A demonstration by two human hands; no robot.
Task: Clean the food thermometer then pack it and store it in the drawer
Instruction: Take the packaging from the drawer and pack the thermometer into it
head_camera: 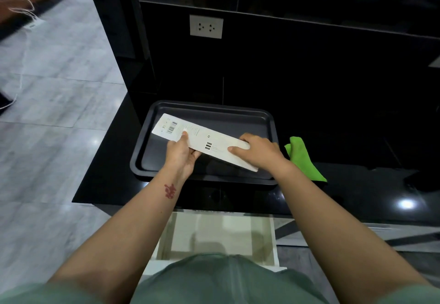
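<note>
A long white thermometer box (pixel 204 140) with a barcode at its far left end is held slantwise above a dark baking tray (pixel 262 118). My left hand (pixel 182 154) grips the box from below near its left part, thumb on top. My right hand (pixel 258 150) holds its right end, fingers lying over the top face. The thermometer itself is not visible. Below the counter edge a white drawer (pixel 214 237) stands pulled open, its inside bare as far as I can see.
A green cloth (pixel 303 159) lies on the glossy black counter (pixel 112 172) just right of the tray. A white wall socket (pixel 206 27) sits on the dark back panel. Grey tiled floor (pixel 54 89) spreads to the left, with a white cable.
</note>
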